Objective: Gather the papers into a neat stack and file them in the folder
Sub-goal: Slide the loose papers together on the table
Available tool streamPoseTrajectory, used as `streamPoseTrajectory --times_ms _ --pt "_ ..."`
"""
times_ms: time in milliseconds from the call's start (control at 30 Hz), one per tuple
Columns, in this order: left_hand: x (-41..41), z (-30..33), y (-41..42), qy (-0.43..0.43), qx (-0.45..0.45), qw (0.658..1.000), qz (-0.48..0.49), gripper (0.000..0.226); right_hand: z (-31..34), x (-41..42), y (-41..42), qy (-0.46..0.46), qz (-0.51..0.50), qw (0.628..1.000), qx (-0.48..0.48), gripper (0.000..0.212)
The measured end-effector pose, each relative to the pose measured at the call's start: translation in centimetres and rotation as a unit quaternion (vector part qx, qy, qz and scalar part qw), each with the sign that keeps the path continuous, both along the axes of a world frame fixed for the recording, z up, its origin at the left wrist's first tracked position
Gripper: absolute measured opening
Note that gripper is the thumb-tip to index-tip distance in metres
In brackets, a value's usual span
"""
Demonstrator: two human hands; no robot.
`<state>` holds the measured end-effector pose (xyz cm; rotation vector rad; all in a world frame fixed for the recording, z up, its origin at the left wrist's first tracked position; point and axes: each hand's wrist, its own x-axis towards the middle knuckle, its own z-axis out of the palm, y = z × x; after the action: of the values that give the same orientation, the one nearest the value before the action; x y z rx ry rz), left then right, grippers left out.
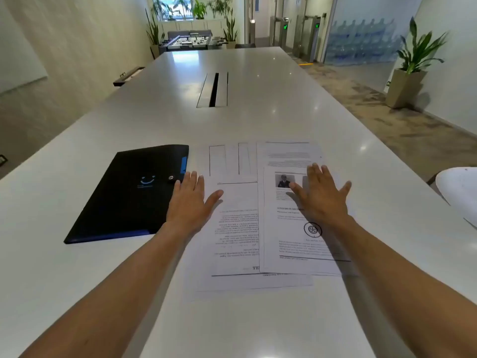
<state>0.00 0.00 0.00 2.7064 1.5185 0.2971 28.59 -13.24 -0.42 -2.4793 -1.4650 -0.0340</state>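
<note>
Several printed papers (240, 236) lie spread and overlapping on the white table, right of centre. The top sheet (291, 244) carries a small photo and a round seal. A black folder (129, 195) with a blue tab and a snap button lies shut to the left of the papers, its right edge close to them. My left hand (192, 202) hovers flat with fingers apart over the papers' left edge, beside the folder. My right hand (322, 195) is spread flat over the top sheet. Neither hand holds anything.
The long white table (258, 86) runs away from me, with a cable slot (214, 90) in its middle. A white chair back (459, 187) stands at the right edge. Potted plants and a foosball table stand far off.
</note>
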Motion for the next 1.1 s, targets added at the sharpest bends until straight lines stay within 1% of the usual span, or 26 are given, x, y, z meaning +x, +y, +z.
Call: streamPoseTrajectory --times_ms 67,167,233,333,467,567,633,733,900,933,1033,1100 --pt "0.2 -0.1 -0.3 0.014 -0.023 1.0 0.012 0.091 -0.1 -0.2 -0.3 0.034 -0.015 0.999 -0.005 0.096" --pt "0.7 -0.5 -0.7 0.031 -0.044 0.998 0.027 0.092 -1.1 -0.5 -0.7 0.039 -0.017 0.999 -0.008 0.094" --pt "1.1 -0.6 -1.1 0.018 -0.06 0.997 0.034 0.092 -1.1 -0.8 -0.6 0.042 -0.019 0.999 -0.001 0.093" --pt "1.9 -0.7 -1.7 -0.017 -0.092 0.995 0.037 0.091 -1.1 -1.4 -0.2 0.04 -0.028 0.999 0.001 0.092" --pt "3.0 -0.7 -2.8 -0.101 -0.122 0.986 0.046 0.083 -0.8 -2.8 0.3 0.06 -0.02 0.998 0.011 0.088" --pt "3.3 -0.4 -3.3 -0.168 -0.125 0.971 0.115 0.078 -0.5 -2.8 0.3 0.067 -0.048 0.996 0.037 0.079" --pt "3.3 0.2 -3.6 -0.186 -0.13 0.96 0.161 0.077 -0.1 -2.4 0.2 0.061 -0.087 0.993 0.051 0.073" --pt "3.7 1.1 -3.9 -0.21 -0.149 0.948 0.189 0.076 0.3 -2.2 0.2 0.043 -0.114 0.992 0.035 0.068" --pt "4.5 2.9 -3.3 -0.286 -0.22 0.913 0.192 0.081 -0.7 -3.7 0.3 0.017 -0.115 0.993 0.031 0.065" --pt "4.5 3.1 -3.1 -0.311 -0.234 0.9 0.194 0.081 -0.9 -4.1 0.4 0.016 -0.112 0.993 0.039 0.064" --pt "4.3 3.2 -2.9 -0.402 -0.267 0.85 0.213 0.075 -1.1 -4.9 0.7 0.037 -0.107 0.991 0.066 0.064" --pt "4.1 2.9 -3.1 -0.439 -0.292 0.822 0.214 0.074 -1.1 -5.3 0.8 0.052 -0.11 0.99 0.075 0.065"
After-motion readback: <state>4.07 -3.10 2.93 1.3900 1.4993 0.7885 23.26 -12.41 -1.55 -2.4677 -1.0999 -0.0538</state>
